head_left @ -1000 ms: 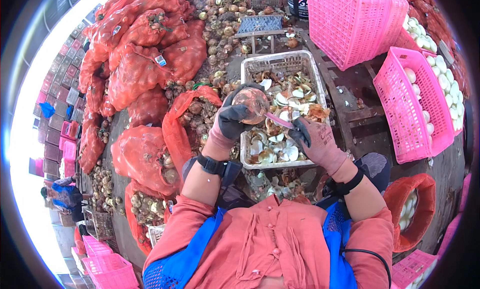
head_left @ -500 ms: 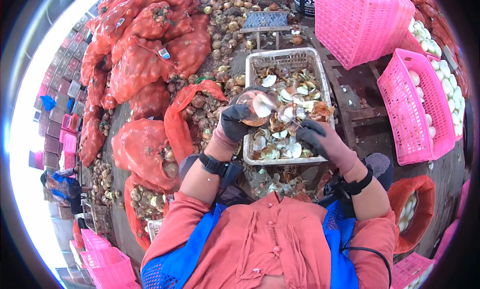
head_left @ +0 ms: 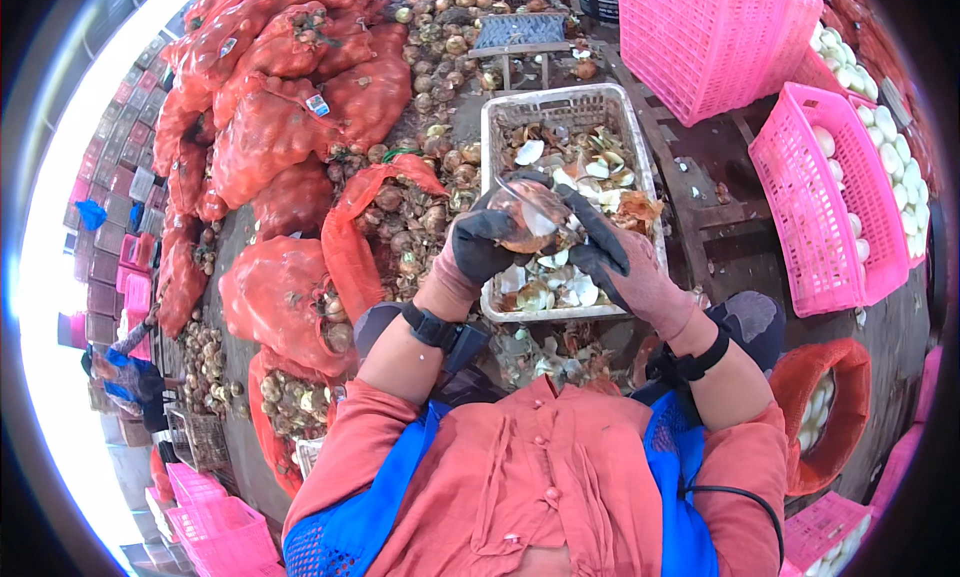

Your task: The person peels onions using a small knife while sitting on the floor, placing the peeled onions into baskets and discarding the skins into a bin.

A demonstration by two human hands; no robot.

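Over the crate, my left hand [head_left: 477, 245], in a dark-palmed glove, is closed round a brown-skinned onion [head_left: 528, 229]. A pale peeled patch shows on the onion's side. My right hand [head_left: 612, 257], gloved too, is bent against the onion's right side. Its fingers grip a small knife, whose thin blade is seen only in part by the onion; the handle is hidden in the glove. Beneath both hands stands a white plastic crate [head_left: 652, 182], holding pale and brown onion peels [head_left: 600, 167].
Red mesh sacks of onions [head_left: 270, 137] are piled at the far left, with loose onions [head_left: 405, 222] beside the crate. Pink baskets [head_left: 800, 192] stand at right, one with peeled onions. A low stool [head_left: 520, 32] stands beyond the crate. Another person [head_left: 135, 377] is at far left.
My right hand has moved up and left from beside the onion to touch it. The onion has turned in my left hand and shifted slightly right. The whole view has shifted a little.
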